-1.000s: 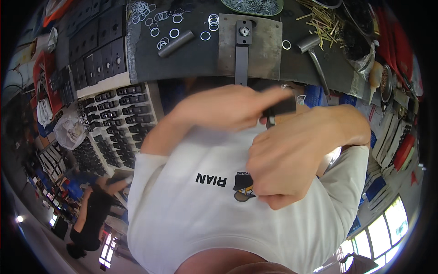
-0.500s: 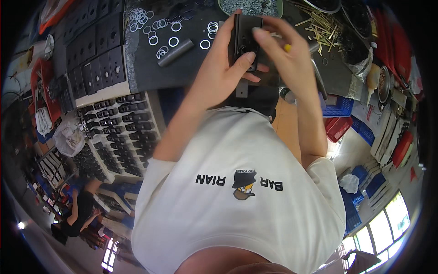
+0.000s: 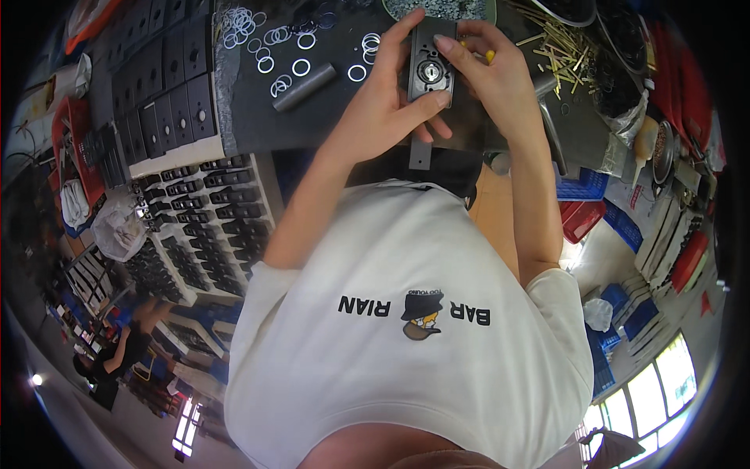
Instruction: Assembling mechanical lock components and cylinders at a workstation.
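Observation:
A black rectangular lock body [image 3: 433, 35] is held over the front of the dark workbench, a round silver keyhole cylinder [image 3: 430, 72] facing up near its lower end. My left hand [image 3: 379, 113] is closed around its left side, thumb across the lower end. My right hand [image 3: 504, 86] has its thumb at the lock's upper right edge with fingers curled behind. Between those fingers shows a small yellow piece [image 3: 490, 56]; what it belongs to is hidden. Below the lock, a flat dark metal bar [image 3: 420, 155] with a hole sticks out past the bench edge.
Silver rings [image 3: 357, 73] and a grey metal tube [image 3: 305, 87] lie left on the workbench [image 3: 258, 129]. A green-rimmed tray [image 3: 493, 14] of small parts is behind; brass strips [image 3: 558, 51] lie right. Black plates [image 3: 176, 117] stand in rows at left. Another person [image 3: 129, 344] is at lower left.
The lock has tilted so its keyhole cylinder now faces up into view. Both hands have shifted slightly right with it, and my right fingers have drawn in closer to its edge.

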A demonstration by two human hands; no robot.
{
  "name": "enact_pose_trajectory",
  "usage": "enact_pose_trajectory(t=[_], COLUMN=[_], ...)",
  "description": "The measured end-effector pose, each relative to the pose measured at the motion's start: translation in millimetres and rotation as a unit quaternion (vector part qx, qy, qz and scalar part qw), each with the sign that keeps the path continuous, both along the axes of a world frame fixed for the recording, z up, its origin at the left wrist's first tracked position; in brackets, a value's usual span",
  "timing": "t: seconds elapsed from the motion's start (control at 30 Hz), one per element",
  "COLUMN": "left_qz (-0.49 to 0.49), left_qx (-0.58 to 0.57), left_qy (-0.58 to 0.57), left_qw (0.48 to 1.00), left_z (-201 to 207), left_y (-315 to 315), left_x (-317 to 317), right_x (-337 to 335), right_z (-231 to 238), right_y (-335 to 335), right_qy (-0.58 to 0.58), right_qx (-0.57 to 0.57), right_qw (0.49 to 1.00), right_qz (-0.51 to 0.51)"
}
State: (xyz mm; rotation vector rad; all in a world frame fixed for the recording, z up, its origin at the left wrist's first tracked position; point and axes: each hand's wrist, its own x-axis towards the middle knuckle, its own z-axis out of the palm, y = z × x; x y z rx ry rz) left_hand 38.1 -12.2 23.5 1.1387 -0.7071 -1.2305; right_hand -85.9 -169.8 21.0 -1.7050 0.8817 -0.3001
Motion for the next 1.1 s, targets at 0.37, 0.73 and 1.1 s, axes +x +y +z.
enact_pose_trajectory(t=[0.37, 0.73, 1.1], left_qz=[0.034, 0.078, -0.166], left_qx=[-0.005, 0.096, -0.042], left_qy=[-0.003, -0.378, -0.673], left_qw=[0.999, 0.918, 0.720], left_z=[-6.1, 24.6, -7.5], left_y=[8.1, -2.4, -115.4], left_x=[-22.3, 35.7, 100.2], right_x=[-109.8, -127.1, -77.9], right_z=[-6.3, -13.3, 23.6], right_y=[-116.4, -110.7, -28.0], right_qy=[0.359, 0.305, 0.131], right_qx=[-0.346, -0.369, -0.249], right_qw=[0.864, 0.875, 0.954], right_qz=[-0.075, -0.075, -0.107])
